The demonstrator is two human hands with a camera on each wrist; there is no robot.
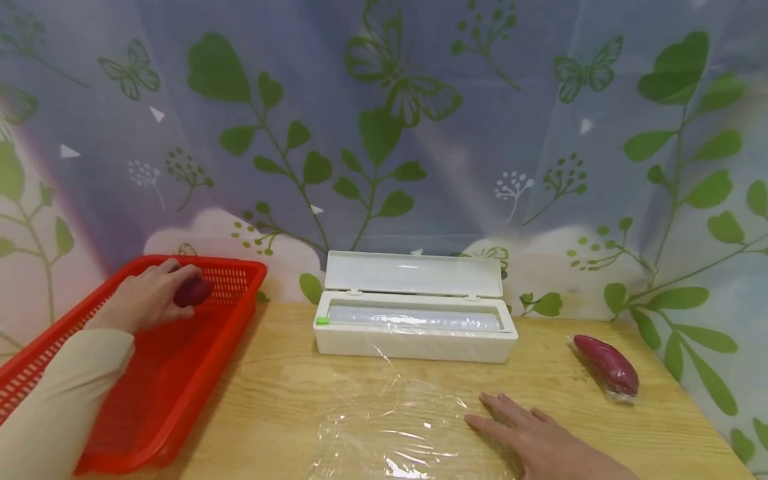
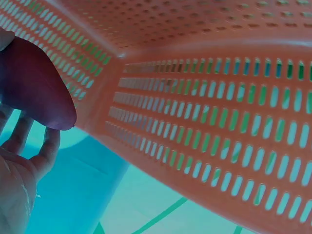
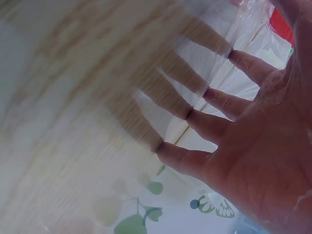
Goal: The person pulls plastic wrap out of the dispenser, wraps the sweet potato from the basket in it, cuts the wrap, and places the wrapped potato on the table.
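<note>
My left hand (image 1: 147, 293) grips a dark purple-red sweet potato (image 1: 193, 292) inside the far end of the red basket (image 1: 207, 373). In the left wrist view the sweet potato (image 2: 36, 85) tapers to a small tip, with fingers and thumb around it. A sheet of clear plastic wrap (image 1: 396, 427) lies on the table, running from the roll (image 1: 414, 319) in an open white dispenser box (image 1: 414, 347). At the sheet's right edge rests my right hand (image 1: 534, 433), fingers spread and straight; the right wrist view shows its fingertips touching the surface.
Over on the table's right side lies another purple-red sweet potato (image 1: 606, 363), wrapped in clear film. The dispenser's lid (image 1: 414, 273) stands raised near the patterned curtain (image 1: 420, 167) behind the wooden table (image 1: 270, 393). A green slider (image 1: 323, 321) sits at the box's left end.
</note>
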